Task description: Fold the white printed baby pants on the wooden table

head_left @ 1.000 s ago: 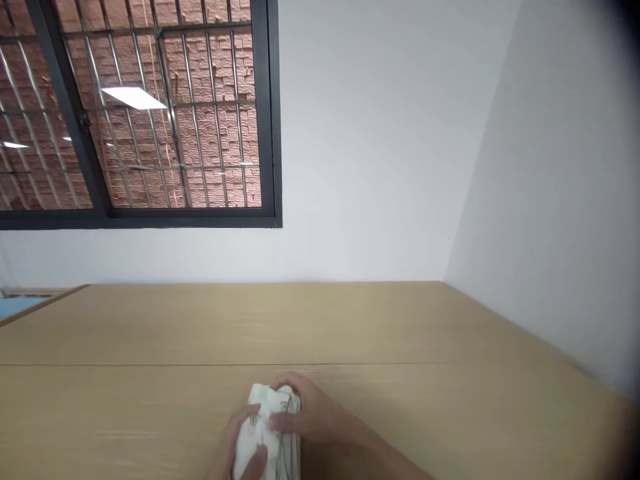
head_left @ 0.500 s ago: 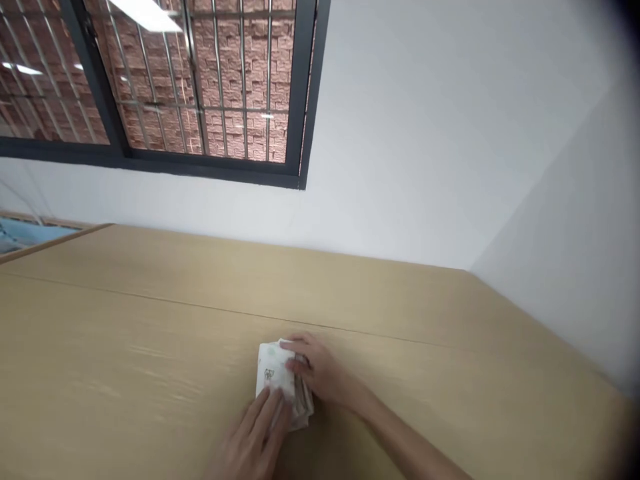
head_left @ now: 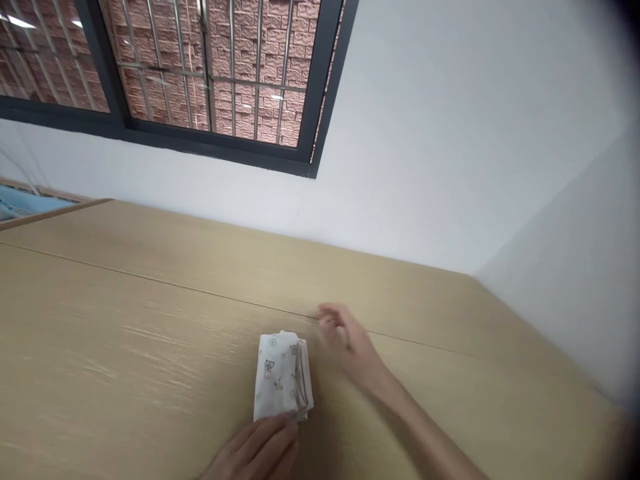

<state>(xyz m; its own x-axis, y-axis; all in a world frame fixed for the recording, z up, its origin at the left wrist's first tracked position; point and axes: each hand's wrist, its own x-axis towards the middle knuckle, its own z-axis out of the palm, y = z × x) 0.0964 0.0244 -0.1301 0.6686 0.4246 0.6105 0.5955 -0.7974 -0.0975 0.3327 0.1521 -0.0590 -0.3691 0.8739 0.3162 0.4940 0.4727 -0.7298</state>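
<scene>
The left hand (head_left: 257, 452) is at the near edge of the folded cloth (head_left: 279, 373). Its fingers lie together and curl over that edge, in contact. The thumb is hidden, so it cannot be determined whether the hand grips the cloth or only presses it.

The cloth, white with small animal and green prints, lies flat as a compact bundle in the near middle of the bench (head_left: 135, 373). Folding appears largely complete: the top panel lies smooth and the outline is roughly rectangular. Layers show along the right side and are not flush with the top panel; in judgement, only squaring of this side remains. The underside is not visible.

The right hand (head_left: 350, 341) is beyond and to the right of the bundle, apart from it. Its fingers bend loosely, partly open, with a gap at the thumb; it holds nothing. Motion blur softens its outline.

Bench surface extends left, right and beyond the bundle, providing room for lateral movement. A thin seam (head_left: 200, 290) crosses the bench beyond the cloth. The far edge meets the white wall (head_left: 425, 147), well apart from the bundle; the barred window (head_left: 230, 73) is above.
</scene>
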